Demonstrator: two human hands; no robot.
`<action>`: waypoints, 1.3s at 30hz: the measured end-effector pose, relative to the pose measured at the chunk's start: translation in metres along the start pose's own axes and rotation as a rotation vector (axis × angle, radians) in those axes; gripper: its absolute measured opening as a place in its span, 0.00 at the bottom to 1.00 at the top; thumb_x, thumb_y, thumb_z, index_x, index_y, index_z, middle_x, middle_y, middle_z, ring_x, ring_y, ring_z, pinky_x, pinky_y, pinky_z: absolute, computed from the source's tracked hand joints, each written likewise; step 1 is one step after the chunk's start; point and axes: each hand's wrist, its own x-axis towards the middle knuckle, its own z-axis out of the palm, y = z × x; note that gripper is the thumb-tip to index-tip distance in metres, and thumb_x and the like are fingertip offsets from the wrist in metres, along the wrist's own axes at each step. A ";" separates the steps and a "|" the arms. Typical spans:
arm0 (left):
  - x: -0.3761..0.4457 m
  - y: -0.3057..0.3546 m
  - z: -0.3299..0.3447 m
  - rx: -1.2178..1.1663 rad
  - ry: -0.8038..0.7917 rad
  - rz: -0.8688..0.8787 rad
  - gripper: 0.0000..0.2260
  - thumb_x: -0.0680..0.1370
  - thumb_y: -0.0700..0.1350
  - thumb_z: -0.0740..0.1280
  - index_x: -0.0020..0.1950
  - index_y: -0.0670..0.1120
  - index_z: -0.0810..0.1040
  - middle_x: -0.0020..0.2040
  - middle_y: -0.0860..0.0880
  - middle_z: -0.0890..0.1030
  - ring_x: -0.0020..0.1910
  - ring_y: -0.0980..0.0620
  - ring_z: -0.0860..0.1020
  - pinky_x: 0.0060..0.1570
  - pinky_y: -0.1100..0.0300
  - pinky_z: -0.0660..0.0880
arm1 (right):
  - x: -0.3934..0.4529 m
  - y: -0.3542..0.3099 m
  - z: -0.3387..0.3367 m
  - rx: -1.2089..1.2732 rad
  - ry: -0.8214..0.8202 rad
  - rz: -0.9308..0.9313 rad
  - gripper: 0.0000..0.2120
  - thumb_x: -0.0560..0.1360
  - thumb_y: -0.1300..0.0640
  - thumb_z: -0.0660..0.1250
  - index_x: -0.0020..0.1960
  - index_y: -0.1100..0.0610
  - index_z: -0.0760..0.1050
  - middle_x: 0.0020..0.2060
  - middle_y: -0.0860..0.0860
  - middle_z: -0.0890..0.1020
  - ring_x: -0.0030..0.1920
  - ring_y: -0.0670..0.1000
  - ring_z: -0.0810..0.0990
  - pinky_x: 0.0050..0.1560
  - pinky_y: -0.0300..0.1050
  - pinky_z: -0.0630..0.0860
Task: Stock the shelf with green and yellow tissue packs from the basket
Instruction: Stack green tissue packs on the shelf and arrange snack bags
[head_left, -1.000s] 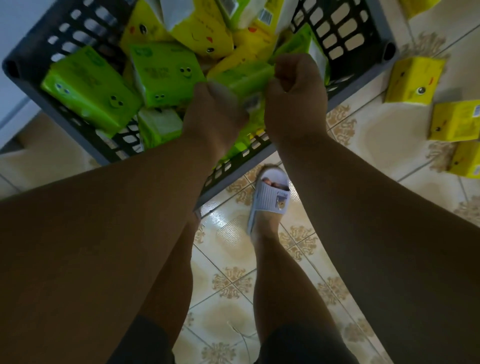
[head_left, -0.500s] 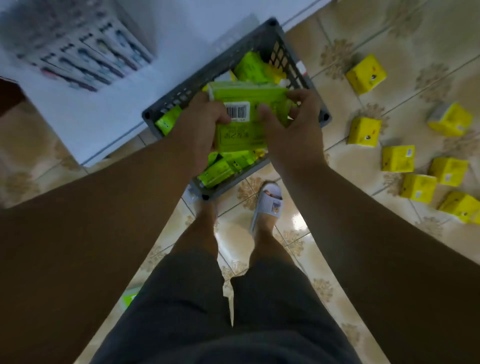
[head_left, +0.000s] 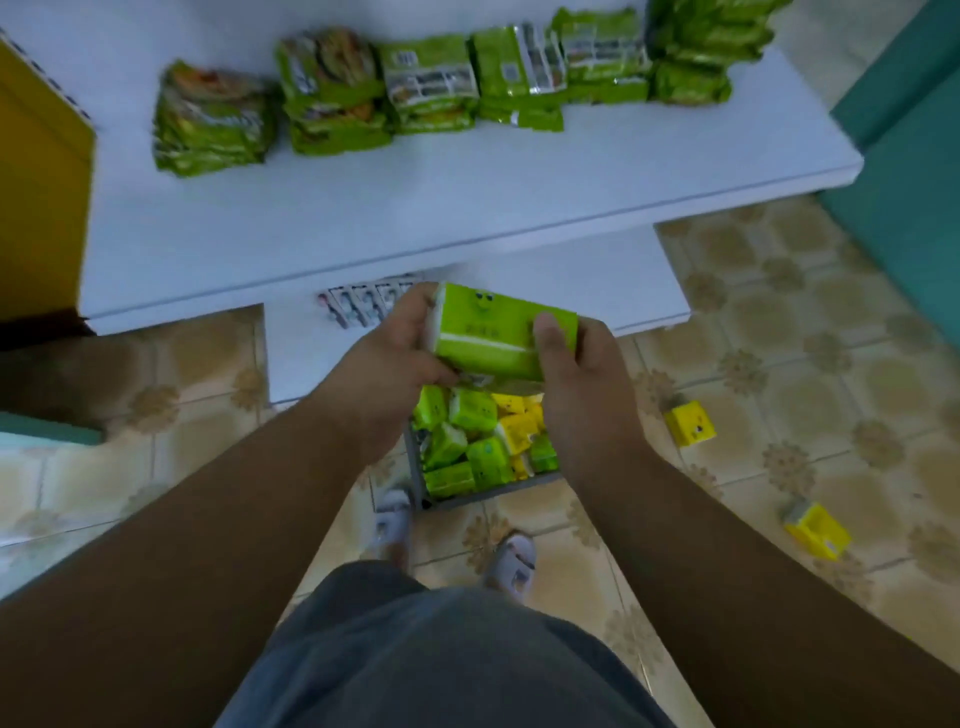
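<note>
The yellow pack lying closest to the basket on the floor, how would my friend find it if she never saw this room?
Start at the grey basket full of packs by the person's feet. Look across the tiled floor on the side of the right hand, where a small yellow pack lies alone. A second yellow pack lies farther from the basket.
</note>
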 end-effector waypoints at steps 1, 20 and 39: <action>-0.011 0.006 -0.006 -0.001 0.013 0.032 0.32 0.62 0.27 0.66 0.64 0.47 0.72 0.50 0.46 0.83 0.51 0.47 0.81 0.43 0.58 0.79 | -0.004 -0.013 0.004 0.003 -0.026 -0.016 0.15 0.77 0.40 0.63 0.55 0.50 0.73 0.41 0.44 0.78 0.37 0.34 0.77 0.33 0.35 0.70; -0.142 0.120 -0.109 -0.030 0.346 0.413 0.39 0.71 0.66 0.66 0.79 0.58 0.57 0.78 0.52 0.63 0.76 0.49 0.64 0.73 0.41 0.63 | -0.122 -0.174 0.118 0.282 0.058 -0.409 0.12 0.78 0.47 0.66 0.56 0.50 0.68 0.47 0.38 0.75 0.41 0.30 0.75 0.41 0.26 0.69; -0.124 0.224 -0.116 -0.173 0.380 0.770 0.32 0.75 0.58 0.60 0.79 0.52 0.61 0.75 0.54 0.68 0.72 0.49 0.69 0.67 0.40 0.71 | -0.105 -0.281 0.103 0.287 0.025 -0.755 0.20 0.77 0.46 0.61 0.68 0.46 0.70 0.56 0.31 0.76 0.57 0.36 0.76 0.55 0.41 0.77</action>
